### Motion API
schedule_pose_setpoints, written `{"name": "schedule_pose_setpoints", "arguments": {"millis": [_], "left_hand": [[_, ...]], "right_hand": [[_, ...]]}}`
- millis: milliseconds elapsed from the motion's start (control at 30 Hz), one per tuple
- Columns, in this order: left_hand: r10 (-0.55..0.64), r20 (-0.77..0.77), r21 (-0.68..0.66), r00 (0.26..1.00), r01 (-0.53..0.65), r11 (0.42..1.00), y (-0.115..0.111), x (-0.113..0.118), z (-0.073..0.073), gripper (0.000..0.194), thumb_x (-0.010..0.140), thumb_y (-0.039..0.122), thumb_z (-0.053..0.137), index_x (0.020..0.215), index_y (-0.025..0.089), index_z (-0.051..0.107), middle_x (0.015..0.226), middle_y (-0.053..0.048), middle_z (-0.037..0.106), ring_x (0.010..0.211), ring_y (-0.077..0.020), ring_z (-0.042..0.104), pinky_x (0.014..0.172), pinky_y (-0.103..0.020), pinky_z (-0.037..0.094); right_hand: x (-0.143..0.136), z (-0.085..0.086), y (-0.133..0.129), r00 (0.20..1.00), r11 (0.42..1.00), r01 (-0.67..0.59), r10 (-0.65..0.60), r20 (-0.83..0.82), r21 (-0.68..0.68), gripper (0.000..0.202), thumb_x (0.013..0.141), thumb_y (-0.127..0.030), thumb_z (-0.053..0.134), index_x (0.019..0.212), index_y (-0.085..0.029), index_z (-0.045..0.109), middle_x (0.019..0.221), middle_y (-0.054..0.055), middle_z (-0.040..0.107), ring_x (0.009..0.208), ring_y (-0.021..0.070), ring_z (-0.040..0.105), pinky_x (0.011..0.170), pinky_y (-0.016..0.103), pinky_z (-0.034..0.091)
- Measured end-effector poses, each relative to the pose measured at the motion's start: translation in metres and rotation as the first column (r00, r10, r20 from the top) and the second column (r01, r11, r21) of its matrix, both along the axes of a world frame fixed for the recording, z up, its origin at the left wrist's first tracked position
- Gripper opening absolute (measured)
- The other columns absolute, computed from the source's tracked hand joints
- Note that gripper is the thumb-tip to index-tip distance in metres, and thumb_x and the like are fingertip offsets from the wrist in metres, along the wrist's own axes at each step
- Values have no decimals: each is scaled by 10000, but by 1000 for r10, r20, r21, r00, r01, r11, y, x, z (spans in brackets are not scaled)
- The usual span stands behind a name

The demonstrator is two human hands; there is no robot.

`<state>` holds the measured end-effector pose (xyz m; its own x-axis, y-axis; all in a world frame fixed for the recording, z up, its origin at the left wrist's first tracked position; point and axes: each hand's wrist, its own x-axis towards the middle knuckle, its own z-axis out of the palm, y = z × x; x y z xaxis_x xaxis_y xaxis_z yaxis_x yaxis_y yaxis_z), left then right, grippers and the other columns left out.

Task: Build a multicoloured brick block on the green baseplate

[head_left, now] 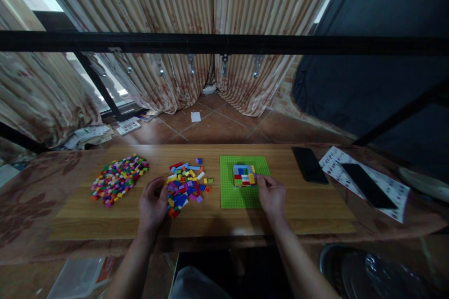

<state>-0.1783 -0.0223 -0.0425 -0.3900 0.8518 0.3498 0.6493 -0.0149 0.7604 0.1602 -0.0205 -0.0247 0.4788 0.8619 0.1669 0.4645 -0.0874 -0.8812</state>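
A multicoloured block build point(244, 175) stands on the green studded baseplate point(231, 198), a little above its middle. My right hand point(272, 196) is at the right side of the build, thumb and fingers pinched together; what lies between the fingertips is too small to make out. On the left, my left hand point(153, 200) rests at the left edge of a loose pile of larger bricks point(184, 187), its fingers curled. Whether it holds a brick is hidden.
A heap of small bricks point(119, 178) lies at the left of the wooden board point(119, 226). To the right are a black phone point(310, 165) and a printed sheet point(333, 161) with another dark device point(369, 186) on it. A black bar point(210, 43) crosses beyond the board.
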Motion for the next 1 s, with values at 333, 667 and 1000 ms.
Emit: {"name": "schedule_pose_setpoints", "arguments": {"millis": [333, 667, 1000], "left_hand": [[2, -10, -22, 1000, -2, 1000, -2, 1, 3, 324, 789, 405, 562, 969, 156, 665, 1094, -115, 664, 1007, -250, 633, 934, -405, 506], [-1, -36, -23, 999, 1, 1000, -3, 3, 7, 296, 798, 392, 552, 946, 159, 659, 1077, -109, 662, 999, -244, 634, 930, -393, 508], [-16, -31, -7, 999, 15, 1000, -1, 0, 1, 279, 793, 378, 556, 936, 163, 659, 1068, -107, 661, 993, -240, 631, 919, -390, 508]], "right_hand": [[12, -11, 14, 984, 999, 5, -11, -177, -34, 405, 734, -519, 596, 797, -146, 743, 742, 85, 738, 681, 218, 658, 646, 312, 481], [12, -12, 25, 966, 996, 0, -23, -256, -89, 320, 635, -467, 679, 698, -159, 736, 683, 72, 735, 630, 208, 663, 602, 303, 483], [11, -13, 25, 960, 997, 7, -27, -277, -72, 302, 609, -457, 703, 659, -159, 719, 636, 56, 714, 583, 189, 626, 579, 292, 451]]}}
